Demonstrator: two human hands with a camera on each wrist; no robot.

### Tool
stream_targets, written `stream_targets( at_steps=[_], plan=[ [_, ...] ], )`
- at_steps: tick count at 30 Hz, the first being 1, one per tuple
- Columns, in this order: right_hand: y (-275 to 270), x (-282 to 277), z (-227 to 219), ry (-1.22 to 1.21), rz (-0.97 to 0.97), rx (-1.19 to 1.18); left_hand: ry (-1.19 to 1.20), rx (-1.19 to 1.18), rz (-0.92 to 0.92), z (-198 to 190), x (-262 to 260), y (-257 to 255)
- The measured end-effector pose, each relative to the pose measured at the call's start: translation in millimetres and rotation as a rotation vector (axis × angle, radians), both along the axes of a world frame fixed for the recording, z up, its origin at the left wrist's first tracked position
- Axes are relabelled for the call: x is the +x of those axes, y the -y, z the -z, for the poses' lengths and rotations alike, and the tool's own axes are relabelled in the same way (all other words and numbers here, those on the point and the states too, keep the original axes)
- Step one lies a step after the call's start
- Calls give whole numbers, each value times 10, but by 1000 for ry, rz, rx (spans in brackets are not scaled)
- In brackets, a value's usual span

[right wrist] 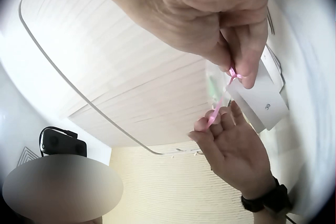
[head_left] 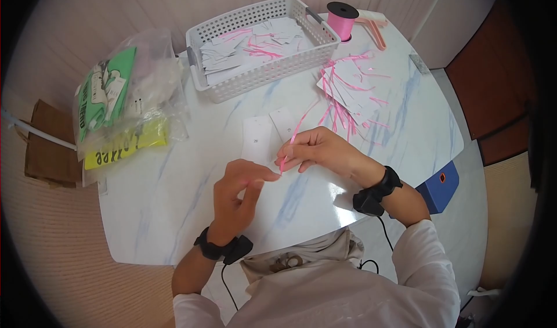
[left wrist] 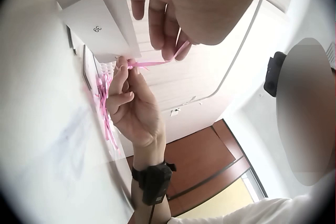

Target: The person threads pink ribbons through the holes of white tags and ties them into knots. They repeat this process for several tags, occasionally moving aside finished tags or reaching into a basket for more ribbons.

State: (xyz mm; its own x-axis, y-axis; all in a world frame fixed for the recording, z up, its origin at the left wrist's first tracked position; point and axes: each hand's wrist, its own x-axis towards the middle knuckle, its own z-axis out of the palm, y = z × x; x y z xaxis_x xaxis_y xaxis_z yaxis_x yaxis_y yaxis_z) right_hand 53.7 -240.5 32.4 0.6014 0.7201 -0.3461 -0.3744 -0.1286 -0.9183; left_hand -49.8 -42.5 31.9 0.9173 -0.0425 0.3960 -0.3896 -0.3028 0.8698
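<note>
A pink ribbon [head_left: 295,132] runs between the two hands above the table. My right hand [head_left: 325,154] pinches it between thumb and fingers, with a small loop or knot at the fingertips [right wrist: 234,74]. My left hand [head_left: 237,197] pinches the ribbon's lower end between thumb and index finger; in the right wrist view the ribbon [right wrist: 219,106] stretches between both hands. Just beyond the hands, white cards [head_left: 256,137] with small printed numbers lie on the table.
A white perforated basket [head_left: 272,67] with cards and pink ribbon stands at the back. Right of it are a pink ribbon spool [head_left: 341,21], scissors [head_left: 376,33] and a pile of ribboned cards [head_left: 350,93]. Plastic bags [head_left: 154,90] lie at the left.
</note>
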Motion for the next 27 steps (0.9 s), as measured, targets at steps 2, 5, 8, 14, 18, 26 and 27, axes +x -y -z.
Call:
stream_targets(
  at_steps=[2, 5, 8, 14, 18, 26, 27],
  plan=[
    [7, -2, -15, -20, 22, 7, 53, 107, 58, -6, 13, -36],
    [50, 43, 14, -108, 40, 44, 88, 172, 102, 10, 18, -32],
    [86, 82, 21, -202, 23, 102, -68, -67, 67, 16, -11, -29],
    [82, 81, 32, -193, 28, 137, -225, -225, 31, 30, -9, -62],
    [54, 44, 28, -78, 29, 76, -188, -161, 36, 20, -10, -50],
    [40, -9, 26, 91, -28, 102, -129, -169, 57, 73, 37, -60],
    [38, -22, 10, 109, -37, 104, -61, -134, 65, 81, 57, -44]
  ],
)
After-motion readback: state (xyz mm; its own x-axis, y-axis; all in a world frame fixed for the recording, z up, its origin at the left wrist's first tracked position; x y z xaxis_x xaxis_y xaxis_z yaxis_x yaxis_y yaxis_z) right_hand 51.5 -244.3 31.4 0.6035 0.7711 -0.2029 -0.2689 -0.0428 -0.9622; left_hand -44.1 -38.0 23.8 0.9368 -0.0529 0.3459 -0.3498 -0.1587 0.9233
